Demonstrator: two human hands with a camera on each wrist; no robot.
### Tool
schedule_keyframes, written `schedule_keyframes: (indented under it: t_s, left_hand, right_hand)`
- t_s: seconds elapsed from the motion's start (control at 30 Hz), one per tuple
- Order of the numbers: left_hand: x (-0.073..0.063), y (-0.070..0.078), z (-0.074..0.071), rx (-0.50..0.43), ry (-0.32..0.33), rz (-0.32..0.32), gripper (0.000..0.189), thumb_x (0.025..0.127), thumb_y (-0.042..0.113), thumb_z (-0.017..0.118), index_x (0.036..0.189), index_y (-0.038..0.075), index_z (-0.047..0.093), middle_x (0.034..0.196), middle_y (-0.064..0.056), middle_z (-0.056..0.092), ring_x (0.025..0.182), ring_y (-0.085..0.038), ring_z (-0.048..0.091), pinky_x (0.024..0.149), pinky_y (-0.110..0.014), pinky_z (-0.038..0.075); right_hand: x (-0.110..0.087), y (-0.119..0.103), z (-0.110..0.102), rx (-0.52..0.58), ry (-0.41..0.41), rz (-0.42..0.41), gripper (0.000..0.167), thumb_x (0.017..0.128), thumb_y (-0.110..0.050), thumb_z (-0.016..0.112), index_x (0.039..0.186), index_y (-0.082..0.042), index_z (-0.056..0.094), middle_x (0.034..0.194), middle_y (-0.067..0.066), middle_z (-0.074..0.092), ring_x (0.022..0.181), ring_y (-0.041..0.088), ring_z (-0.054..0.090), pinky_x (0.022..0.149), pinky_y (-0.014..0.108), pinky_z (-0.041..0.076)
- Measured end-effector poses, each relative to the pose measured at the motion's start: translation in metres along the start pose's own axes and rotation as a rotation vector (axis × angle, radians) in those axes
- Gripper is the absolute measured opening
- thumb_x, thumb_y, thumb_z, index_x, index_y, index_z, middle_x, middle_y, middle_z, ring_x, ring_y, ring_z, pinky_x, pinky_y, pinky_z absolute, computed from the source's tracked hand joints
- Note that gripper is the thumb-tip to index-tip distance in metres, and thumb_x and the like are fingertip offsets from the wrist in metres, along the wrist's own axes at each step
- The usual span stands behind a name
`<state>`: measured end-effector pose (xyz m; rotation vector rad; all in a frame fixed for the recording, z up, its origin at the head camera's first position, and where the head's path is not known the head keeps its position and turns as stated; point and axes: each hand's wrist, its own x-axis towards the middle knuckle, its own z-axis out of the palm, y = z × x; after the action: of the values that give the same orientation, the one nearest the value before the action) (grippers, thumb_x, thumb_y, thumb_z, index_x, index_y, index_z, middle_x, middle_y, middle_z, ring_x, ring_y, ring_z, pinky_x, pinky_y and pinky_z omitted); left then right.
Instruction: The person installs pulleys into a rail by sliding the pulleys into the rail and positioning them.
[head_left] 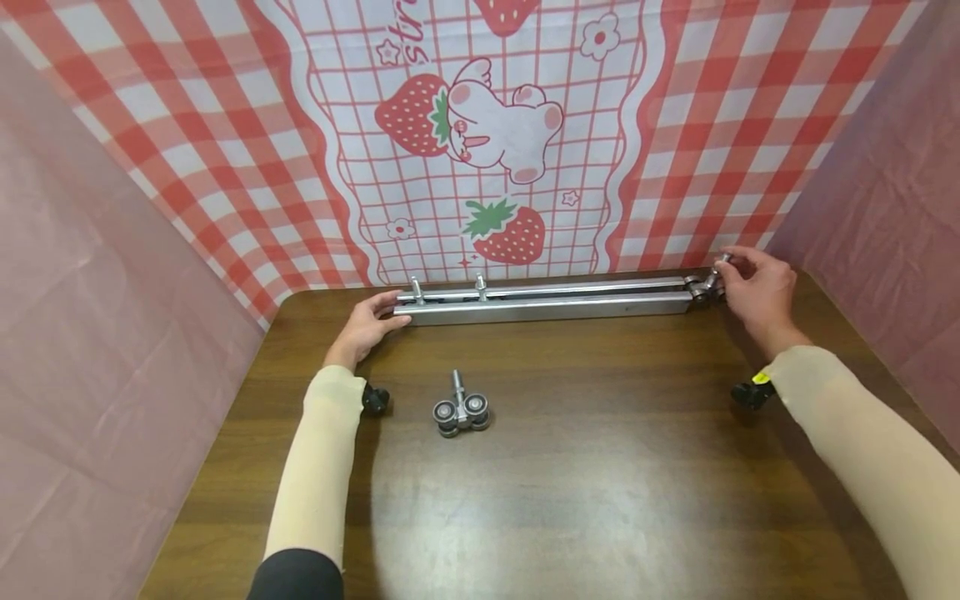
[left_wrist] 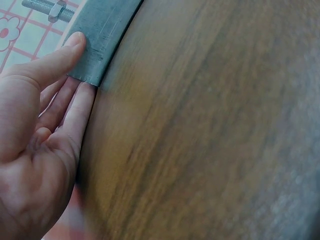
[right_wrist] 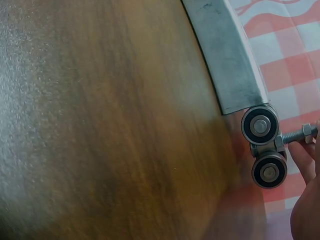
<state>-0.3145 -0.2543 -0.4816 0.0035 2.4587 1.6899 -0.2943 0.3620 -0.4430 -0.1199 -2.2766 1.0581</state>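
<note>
A long metal sliding-door track (head_left: 547,312) lies along the back of the table with its slot upward. My left hand (head_left: 363,329) holds its left end, the thumb on the front face and fingertips at the end opening. Two bolts, one (head_left: 417,289) near that end and another (head_left: 481,287) farther right, stick up through the slot. At the opposite end, my right hand (head_left: 761,292) pinches the threaded bolt of a roller trolley (right_wrist: 269,172). In the right wrist view, one wheel meets the track's end and the other is outside it.
Another roller trolley (head_left: 462,417) rests on the wooden table (head_left: 585,467), left of the middle, its bolt pointing toward the back. A checked strawberry cloth (head_left: 495,167) hangs right behind the track. Pink cloth walls (head_left: 135,333) close both sides.
</note>
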Motion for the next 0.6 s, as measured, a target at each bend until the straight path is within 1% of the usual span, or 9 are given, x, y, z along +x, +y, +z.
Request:
schedule_keyframes:
  t_s: [0.27, 0.5, 0.6]
  left_hand:
    - [0.0013, -0.0002, 0.0017, 0.001, -0.003, -0.004, 0.068, 0.109, 0.009, 0.075, 0.172, 0.006, 0.046, 0.178, -0.023, 0.045, 0.171, -0.039, 0.038, 0.139, -0.052, 0.04]
    - [0.0007, -0.0002, 0.0001, 0.009, -0.004, -0.002, 0.068, 0.11, 0.009, 0.074, 0.172, 0.006, 0.046, 0.178, -0.024, 0.045, 0.171, -0.039, 0.039, 0.139, -0.052, 0.04]
    - [0.0008, -0.001, -0.0012, 0.008, -0.001, 0.0, 0.068, 0.109, 0.008, 0.074, 0.171, 0.005, 0.047, 0.177, -0.024, 0.046, 0.17, -0.039, 0.04, 0.139, -0.052, 0.041]
  right_hand:
    - [-0.0058, 0.0087, 0.0034, 0.012, -0.027, 0.013, 0.028, 0.104, -0.01, 0.08, 0.127, 0.007, 0.081, 0.075, -0.055, 0.047, 0.071, -0.028, 0.048, 0.07, -0.004, 0.038]
    - [-0.0043, 0.0099, 0.0037, 0.014, -0.045, -0.038, 0.028, 0.104, -0.015, 0.08, 0.124, 0.004, 0.083, 0.079, -0.053, 0.051, 0.073, -0.027, 0.049, 0.072, -0.002, 0.037]
    - [-0.0038, 0.0091, 0.0049, 0.017, -0.057, -0.049, 0.027, 0.105, -0.017, 0.08, 0.123, 0.003, 0.083, 0.077, -0.053, 0.053, 0.071, -0.028, 0.05, 0.071, -0.001, 0.038]
